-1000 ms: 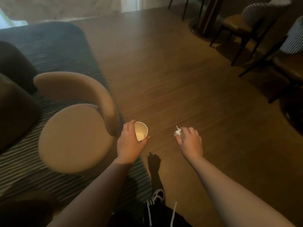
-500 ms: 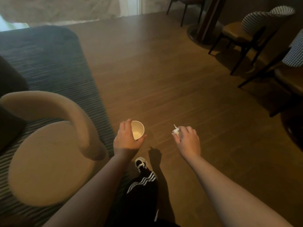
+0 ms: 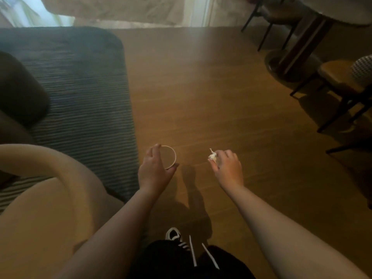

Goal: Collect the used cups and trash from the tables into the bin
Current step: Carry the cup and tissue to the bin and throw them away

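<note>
The paper cup (image 3: 169,157) sits in the left hand (image 3: 154,170), thumb and fingers curled round its wall just under the rim, mouth up and tipped slightly toward the camera; whether anything is left inside cannot be told. The crumpled scrap of trash (image 3: 212,156) is pinched at the fingertips of the right hand (image 3: 228,168), a white twist poking out past the knuckles. Both hands hang in front of the body over the wooden floor (image 3: 201,97), well apart from each other.

The step in hand looks like carrying both items to the bin, which is not in view. Doing it well means keeping the cup level in case of dregs and the pinch on the scrap firm. The striped rug (image 3: 80,87) and beige chair (image 3: 50,198) lie to the left, a table base (image 3: 291,63) and dark chairs (image 3: 338,81) to the right; the open floor between looks the safest path.
</note>
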Available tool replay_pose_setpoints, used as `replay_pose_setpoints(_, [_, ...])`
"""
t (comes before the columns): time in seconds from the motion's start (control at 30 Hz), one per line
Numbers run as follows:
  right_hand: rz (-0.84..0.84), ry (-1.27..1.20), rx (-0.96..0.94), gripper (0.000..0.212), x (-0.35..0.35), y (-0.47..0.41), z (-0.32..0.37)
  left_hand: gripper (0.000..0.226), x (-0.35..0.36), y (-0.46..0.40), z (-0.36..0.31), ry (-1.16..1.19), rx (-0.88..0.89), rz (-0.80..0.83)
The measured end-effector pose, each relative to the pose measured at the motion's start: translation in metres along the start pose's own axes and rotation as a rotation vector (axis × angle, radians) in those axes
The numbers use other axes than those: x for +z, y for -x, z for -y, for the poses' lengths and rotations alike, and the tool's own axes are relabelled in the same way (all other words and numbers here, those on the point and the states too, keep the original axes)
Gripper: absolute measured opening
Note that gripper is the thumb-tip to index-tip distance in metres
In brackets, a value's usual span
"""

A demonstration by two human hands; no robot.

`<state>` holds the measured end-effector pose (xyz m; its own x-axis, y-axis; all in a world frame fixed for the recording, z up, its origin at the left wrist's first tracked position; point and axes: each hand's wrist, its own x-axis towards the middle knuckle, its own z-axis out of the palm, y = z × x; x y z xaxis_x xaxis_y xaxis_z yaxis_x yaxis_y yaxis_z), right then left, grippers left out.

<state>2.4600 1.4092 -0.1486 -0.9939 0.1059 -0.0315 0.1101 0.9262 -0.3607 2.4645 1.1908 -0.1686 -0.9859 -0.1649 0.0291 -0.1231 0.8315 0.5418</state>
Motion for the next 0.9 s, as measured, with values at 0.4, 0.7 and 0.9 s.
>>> replay_pose_setpoints(0.4, [0.101,-0.081,-0.142,0.031,0.02,-0.204,0.02,0.081,0.03,-0.167,-0.023,-0.008,-0.153,-0.081])
replay_pose_setpoints(0.7, [0.131,-0.113,-0.279,0.031,0.003,-0.423,0.025,0.083,0.046,-0.348,-0.076,-0.074,-0.271,-0.197])
replay_pose_setpoints(0.9, [0.144,-0.128,-0.315,0.032,-0.006,-0.528,0.043,0.081,0.051,-0.439,-0.101,-0.045,-0.293,-0.214])
